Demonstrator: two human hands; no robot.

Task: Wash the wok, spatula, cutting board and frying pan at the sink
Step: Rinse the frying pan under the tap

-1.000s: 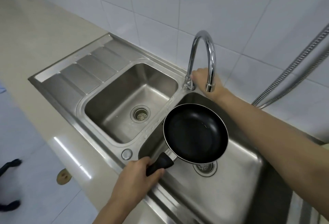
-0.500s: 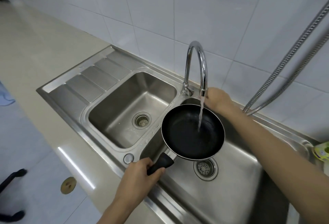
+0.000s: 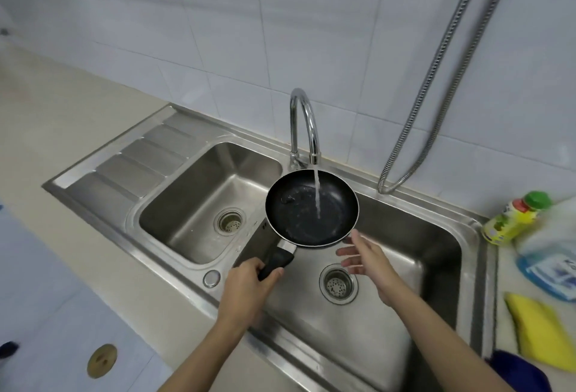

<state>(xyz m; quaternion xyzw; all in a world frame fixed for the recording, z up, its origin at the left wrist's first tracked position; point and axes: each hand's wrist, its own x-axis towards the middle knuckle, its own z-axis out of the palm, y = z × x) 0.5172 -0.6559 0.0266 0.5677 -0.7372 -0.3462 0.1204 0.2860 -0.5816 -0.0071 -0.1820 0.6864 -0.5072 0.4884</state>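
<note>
Left hand (image 3: 249,279) around pan handle (image 3: 276,262)

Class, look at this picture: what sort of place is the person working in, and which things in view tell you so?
Most likely a home kitchen: a steel double-basin sink set in a counter, a frying pan under the running tap, and dish soap bottles beside it.

- The beige worktop (image 3: 62,117) runs along the white tiled wall and carries a steel double sink (image 3: 103,179) set into it, with a ribbed draining board at the sink's left end.
- On the worktop right of the sink stand a yellow bottle with a green cap (image 3: 514,218) and, just beside it, a blurred blue-labelled bottle (image 3: 551,264).
- A yellow cloth (image 3: 539,329) lies nearer the front edge.
</note>
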